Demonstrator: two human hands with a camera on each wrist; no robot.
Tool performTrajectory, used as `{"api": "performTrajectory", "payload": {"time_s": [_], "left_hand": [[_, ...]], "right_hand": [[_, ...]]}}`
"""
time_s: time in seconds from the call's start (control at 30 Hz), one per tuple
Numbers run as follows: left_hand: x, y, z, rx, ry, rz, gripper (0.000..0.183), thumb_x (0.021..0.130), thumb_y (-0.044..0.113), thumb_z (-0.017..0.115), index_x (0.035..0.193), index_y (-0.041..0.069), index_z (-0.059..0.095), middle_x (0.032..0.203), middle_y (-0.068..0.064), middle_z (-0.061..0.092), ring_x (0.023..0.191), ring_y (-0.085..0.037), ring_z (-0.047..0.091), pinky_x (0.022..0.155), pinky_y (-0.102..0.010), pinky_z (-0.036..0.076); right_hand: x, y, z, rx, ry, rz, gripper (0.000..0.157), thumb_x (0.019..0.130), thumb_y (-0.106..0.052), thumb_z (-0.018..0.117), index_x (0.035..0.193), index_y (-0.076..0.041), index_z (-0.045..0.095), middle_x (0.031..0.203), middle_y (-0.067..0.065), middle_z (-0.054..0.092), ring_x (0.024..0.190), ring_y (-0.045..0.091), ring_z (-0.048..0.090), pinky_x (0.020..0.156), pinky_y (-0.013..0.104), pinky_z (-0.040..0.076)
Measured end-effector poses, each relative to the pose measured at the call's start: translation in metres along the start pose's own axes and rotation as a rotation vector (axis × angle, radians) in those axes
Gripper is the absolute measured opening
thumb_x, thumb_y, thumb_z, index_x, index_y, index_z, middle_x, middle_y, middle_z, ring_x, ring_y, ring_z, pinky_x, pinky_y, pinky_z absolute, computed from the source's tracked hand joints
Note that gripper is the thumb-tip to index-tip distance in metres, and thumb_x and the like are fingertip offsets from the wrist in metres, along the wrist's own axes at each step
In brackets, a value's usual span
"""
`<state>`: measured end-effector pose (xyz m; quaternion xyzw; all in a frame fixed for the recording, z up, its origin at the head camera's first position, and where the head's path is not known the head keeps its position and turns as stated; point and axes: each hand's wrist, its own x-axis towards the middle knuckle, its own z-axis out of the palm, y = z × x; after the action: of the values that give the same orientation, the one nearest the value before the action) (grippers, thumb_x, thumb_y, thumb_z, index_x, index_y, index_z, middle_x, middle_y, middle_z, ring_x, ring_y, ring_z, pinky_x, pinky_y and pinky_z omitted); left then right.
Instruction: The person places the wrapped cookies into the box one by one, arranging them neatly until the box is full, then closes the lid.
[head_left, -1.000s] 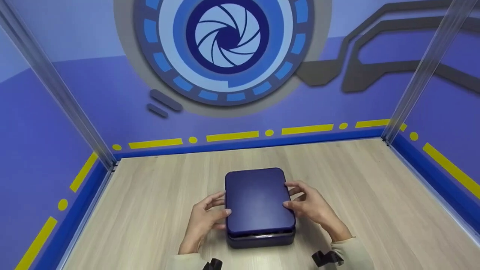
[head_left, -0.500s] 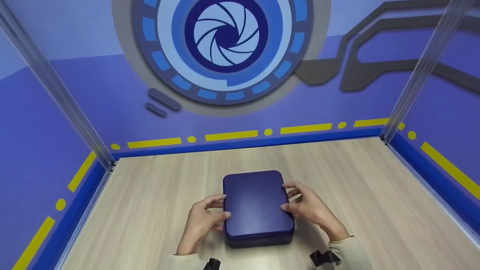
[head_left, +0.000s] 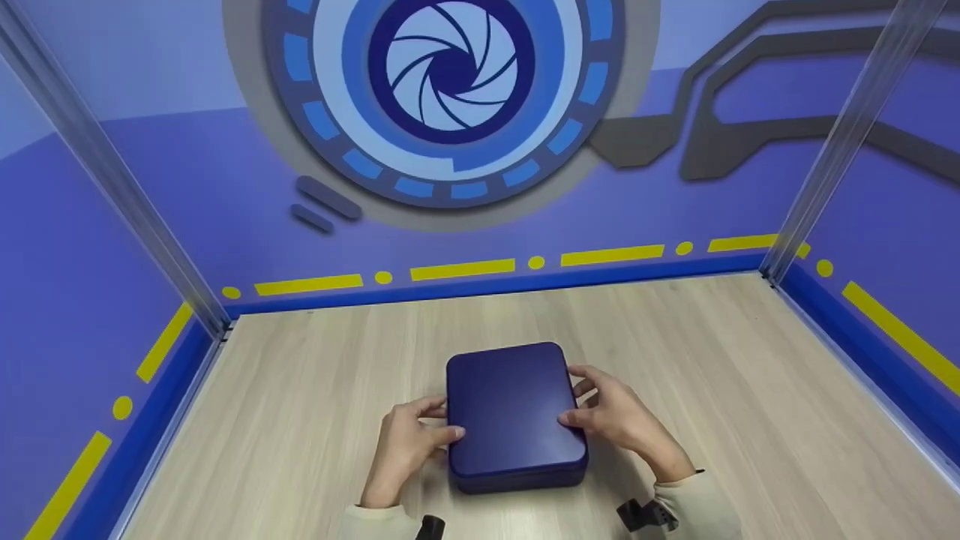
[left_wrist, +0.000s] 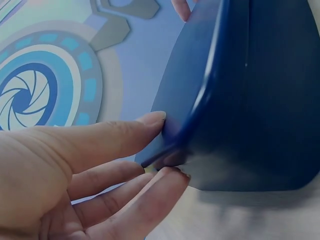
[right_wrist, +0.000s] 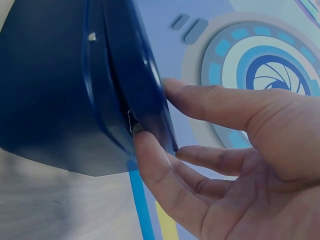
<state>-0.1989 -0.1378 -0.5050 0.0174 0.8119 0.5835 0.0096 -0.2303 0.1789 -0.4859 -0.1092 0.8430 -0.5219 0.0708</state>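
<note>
A dark blue rectangular tin box [head_left: 525, 481] with rounded corners stands on the table, its matching lid [head_left: 514, 409] on top. My left hand [head_left: 409, 444] pinches the lid's left edge, thumb on the top face and fingers below the rim. On the opposite edge, my right hand [head_left: 619, 411] pinches the lid likewise. Along the right side, the right wrist view shows a narrow dark gap between the lid [right_wrist: 142, 70] and the box [right_wrist: 55, 100], with a fingertip at it. At the near end the lid sits down against the box. The box's inside is hidden.
The pale wood-grain table [head_left: 315, 390] surrounds the box. Blue printed panels [head_left: 360, 255] wall it at the back and both sides, with metal posts [head_left: 817, 180] at the rear corners. A black wrist device [head_left: 645, 516] shows at the right sleeve.
The lid has come down onto the box, and the dark gap at the near end has closed. Both hands have sunk slightly with it, still holding its side edges.
</note>
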Motion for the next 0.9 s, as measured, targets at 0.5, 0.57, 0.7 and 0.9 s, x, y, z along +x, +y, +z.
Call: {"api": "performTrajectory", "payload": {"time_s": [0.5, 0.57, 0.7, 0.9], "left_hand": [[0.0014, 0.0008, 0.0026, 0.090, 0.049, 0.054, 0.057, 0.082, 0.005, 0.091, 0.133, -0.009, 0.069, 0.114, -0.022, 0.076, 0.074, -0.020, 0.077, 0.063, -0.036, 0.065], [0.0015, 0.0012, 0.0032, 0.100, 0.053, 0.056, 0.057, 0.082, 0.005, 0.091, 0.132, -0.009, 0.069, 0.114, -0.022, 0.076, 0.074, -0.019, 0.076, 0.062, -0.035, 0.065], [0.0020, 0.0017, 0.0048, 0.128, 0.063, 0.067, 0.055, 0.082, 0.006, 0.091, 0.131, -0.008, 0.071, 0.114, -0.022, 0.076, 0.073, -0.018, 0.076, 0.060, -0.031, 0.064], [0.0026, -0.0002, 0.0052, 0.096, 0.031, 0.046, 0.059, 0.082, 0.003, 0.091, 0.134, -0.008, 0.068, 0.118, -0.024, 0.075, 0.075, -0.019, 0.076, 0.061, -0.031, 0.064]], "right_hand": [[0.0011, -0.0046, 0.0035, -0.113, 0.038, -0.040, 0.079, 0.079, -0.004, 0.093, 0.145, 0.012, 0.054, 0.113, 0.020, 0.063, 0.093, 0.032, 0.071, 0.071, 0.038, 0.061], [0.0012, -0.0048, 0.0038, -0.122, 0.043, -0.031, 0.078, 0.078, -0.004, 0.093, 0.144, 0.012, 0.055, 0.113, 0.020, 0.062, 0.093, 0.031, 0.071, 0.071, 0.038, 0.061], [0.0014, -0.0040, 0.0048, -0.138, 0.044, -0.016, 0.078, 0.077, -0.004, 0.094, 0.143, 0.013, 0.056, 0.111, 0.019, 0.062, 0.090, 0.029, 0.070, 0.071, 0.039, 0.061], [0.0020, 0.0001, 0.0028, -0.138, 0.022, 0.010, 0.081, 0.078, -0.009, 0.095, 0.146, 0.011, 0.054, 0.112, 0.018, 0.062, 0.090, 0.027, 0.069, 0.071, 0.038, 0.060]]}}
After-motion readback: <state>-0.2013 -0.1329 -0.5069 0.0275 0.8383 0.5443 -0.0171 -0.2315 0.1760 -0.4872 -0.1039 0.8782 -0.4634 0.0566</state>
